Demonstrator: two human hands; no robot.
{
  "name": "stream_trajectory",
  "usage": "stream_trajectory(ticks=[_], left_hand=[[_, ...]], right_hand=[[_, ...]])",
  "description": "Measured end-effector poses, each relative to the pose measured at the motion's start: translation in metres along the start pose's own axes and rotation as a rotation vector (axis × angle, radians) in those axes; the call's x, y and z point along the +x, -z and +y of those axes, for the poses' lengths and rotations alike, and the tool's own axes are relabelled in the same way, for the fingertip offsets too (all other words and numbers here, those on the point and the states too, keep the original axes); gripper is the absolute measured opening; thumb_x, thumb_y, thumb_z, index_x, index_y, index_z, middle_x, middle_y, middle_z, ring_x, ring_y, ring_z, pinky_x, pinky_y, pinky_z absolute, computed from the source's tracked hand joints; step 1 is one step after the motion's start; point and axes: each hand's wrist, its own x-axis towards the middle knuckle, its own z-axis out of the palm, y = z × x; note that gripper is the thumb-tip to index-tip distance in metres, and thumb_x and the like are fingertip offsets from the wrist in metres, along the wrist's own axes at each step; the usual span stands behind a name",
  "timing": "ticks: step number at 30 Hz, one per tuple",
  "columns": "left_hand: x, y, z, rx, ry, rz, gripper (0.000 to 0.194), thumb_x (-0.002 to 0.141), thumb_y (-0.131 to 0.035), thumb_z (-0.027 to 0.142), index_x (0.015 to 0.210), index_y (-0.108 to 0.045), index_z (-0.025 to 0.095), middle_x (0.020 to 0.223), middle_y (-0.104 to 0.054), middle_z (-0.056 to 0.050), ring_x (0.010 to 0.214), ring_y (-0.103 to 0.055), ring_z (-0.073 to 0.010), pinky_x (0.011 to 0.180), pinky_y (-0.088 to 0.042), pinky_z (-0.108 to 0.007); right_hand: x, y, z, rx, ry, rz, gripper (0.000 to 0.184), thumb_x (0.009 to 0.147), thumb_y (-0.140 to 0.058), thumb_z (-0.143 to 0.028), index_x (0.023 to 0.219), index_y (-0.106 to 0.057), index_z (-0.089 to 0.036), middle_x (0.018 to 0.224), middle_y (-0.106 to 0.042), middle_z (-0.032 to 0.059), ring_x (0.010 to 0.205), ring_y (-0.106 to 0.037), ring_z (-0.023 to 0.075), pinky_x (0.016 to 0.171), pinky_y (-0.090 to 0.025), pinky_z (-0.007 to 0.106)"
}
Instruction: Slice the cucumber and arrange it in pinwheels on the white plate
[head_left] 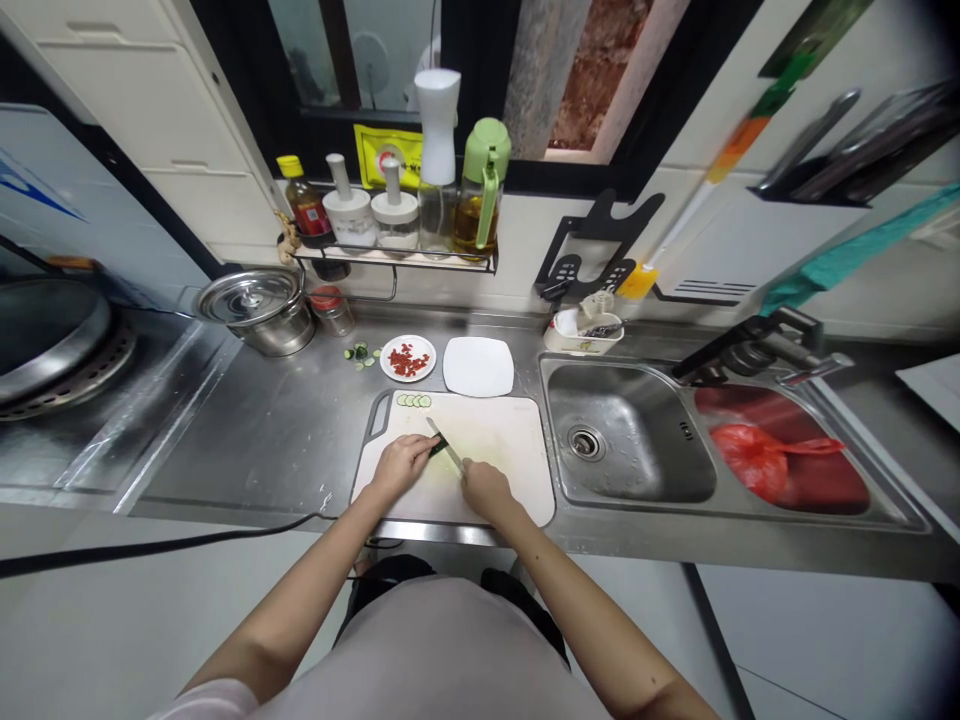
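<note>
A white cutting board (510,440) lies on the steel counter in front of me. My right hand (486,490) is closed round the handle of a knife (444,441), whose blade points up and left across the board. My left hand (401,464) is curled on a dark green cucumber piece (439,447) right beside the blade. Several cucumber slices (414,401) lie in a row at the board's far left edge.
Behind the board stand a small plate of chopped red chilli (408,358), an empty white square plate (478,366) and loose cucumber bits (361,355). A lidded steel pot (259,307) is far left, a double sink (626,440) right, with a red bag (757,455) in its far basin.
</note>
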Motion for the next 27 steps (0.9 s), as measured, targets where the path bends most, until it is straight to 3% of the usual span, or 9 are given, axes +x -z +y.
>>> stream_trajectory(ticks=[11, 27], left_hand=[[0.000, 0.000, -0.001, -0.004, -0.009, -0.002, 0.032, 0.091, -0.051, 0.019, 0.117, -0.070, 0.026, 0.108, -0.073, -0.003, 0.099, -0.065, -0.0162, 0.089, -0.051, -0.029], [0.001, 0.001, -0.001, -0.034, -0.002, 0.014, 0.031, 0.091, -0.052, 0.020, 0.114, -0.071, 0.027, 0.106, -0.073, -0.003, 0.097, -0.065, -0.0157, 0.087, -0.052, -0.028]], right_hand=[[0.011, 0.004, -0.008, 0.009, 0.018, 0.015, 0.029, 0.092, -0.035, -0.012, 0.112, -0.056, -0.014, 0.105, -0.068, 0.0149, 0.098, -0.066, 0.0228, 0.075, -0.046, 0.030], [-0.013, -0.005, 0.008, 0.011, -0.047, -0.035, 0.028, 0.093, -0.037, -0.015, 0.111, -0.059, -0.015, 0.102, -0.069, 0.0151, 0.097, -0.066, 0.0232, 0.074, -0.045, 0.030]])
